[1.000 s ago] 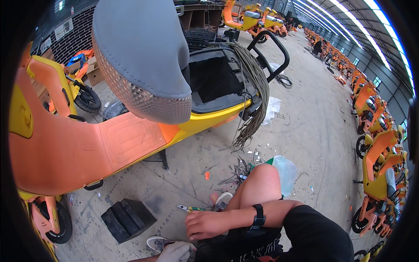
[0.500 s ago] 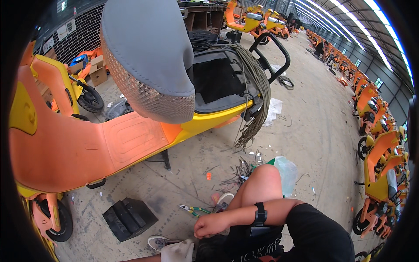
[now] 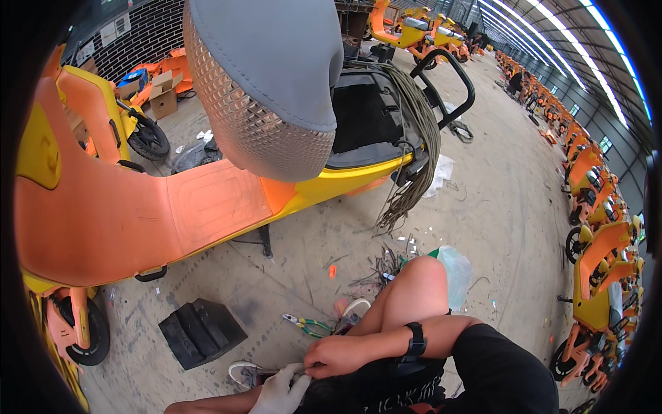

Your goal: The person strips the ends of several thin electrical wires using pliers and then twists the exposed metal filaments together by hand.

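My left hand (image 3: 281,388), in a pale glove, meets my bare right hand (image 3: 331,355) low in front of my body. The fingers of both are curled together, and whatever lies between them is hidden. Just beyond them, pliers (image 3: 307,327) with yellow-green handles lie on the floor near my shoe (image 3: 355,309). A black stepped block (image 3: 202,334) rests to their left. Ahead is an orange and yellow scooter (image 3: 103,228), its grey seat (image 3: 265,65) raised beside an open compartment (image 3: 364,114). A bundle of olive cables (image 3: 417,124) drapes over its rear.
Cut wire scraps (image 3: 379,272) and a plastic bag (image 3: 458,279) lie by my knee. Cardboard boxes (image 3: 163,98) and another scooter (image 3: 89,117) stand beyond at left. Rows of scooters (image 3: 596,276) line the right side. A distant person (image 3: 515,83) is near them.
My gloved left hand has risen toward my right hand, and their fingers now meet. The scooter and its seat appear somewhat higher and farther right as the view shifts.
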`<state>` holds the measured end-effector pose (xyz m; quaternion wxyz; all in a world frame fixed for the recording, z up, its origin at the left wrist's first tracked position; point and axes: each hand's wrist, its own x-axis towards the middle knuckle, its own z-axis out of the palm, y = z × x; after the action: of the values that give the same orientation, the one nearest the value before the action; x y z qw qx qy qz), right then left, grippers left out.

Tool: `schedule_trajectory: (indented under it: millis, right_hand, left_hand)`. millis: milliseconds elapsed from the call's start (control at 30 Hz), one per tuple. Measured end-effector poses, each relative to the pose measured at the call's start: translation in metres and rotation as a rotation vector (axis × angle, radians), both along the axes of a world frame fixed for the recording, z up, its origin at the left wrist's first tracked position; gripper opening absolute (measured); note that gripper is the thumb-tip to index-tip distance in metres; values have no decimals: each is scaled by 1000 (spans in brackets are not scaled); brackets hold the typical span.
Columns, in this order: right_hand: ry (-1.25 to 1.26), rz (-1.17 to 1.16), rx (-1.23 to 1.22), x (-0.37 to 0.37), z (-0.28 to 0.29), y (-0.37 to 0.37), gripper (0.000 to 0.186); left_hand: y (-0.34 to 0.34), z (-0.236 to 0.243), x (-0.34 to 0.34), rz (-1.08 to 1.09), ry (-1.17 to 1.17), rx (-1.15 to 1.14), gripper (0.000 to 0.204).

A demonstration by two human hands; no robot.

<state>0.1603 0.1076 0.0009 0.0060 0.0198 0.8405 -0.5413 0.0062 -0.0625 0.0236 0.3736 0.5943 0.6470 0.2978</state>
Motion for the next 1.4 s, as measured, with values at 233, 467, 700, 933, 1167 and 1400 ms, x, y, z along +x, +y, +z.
schedule_trajectory:
  millis: [233, 467, 700, 933, 1167, 1400]
  right_hand:
    - [-209, 27, -264, -1, -3, 2, 29]
    - [-736, -57, -1066, -1, -16, 4, 27]
    - [274, -8, 296, 3, 12, 6, 55]
    - [570, 82, 437, -6, 13, 7, 36]
    - [467, -26, 384, -9, 21, 8, 17]
    - [-541, -221, -792, -3, -9, -13, 26]
  left_hand:
    - [4, 10, 11, 46, 297, 220, 13]
    - [5, 23, 14, -18, 566, 293, 13]
    - [5, 2, -6, 271, -399, -72, 15]
    - [6, -2, -15, 284, -1400, -703, 14]
    - [9, 13, -16, 334, -1297, -648, 19]
    - [8, 2, -4, 28, 412, 410, 10]
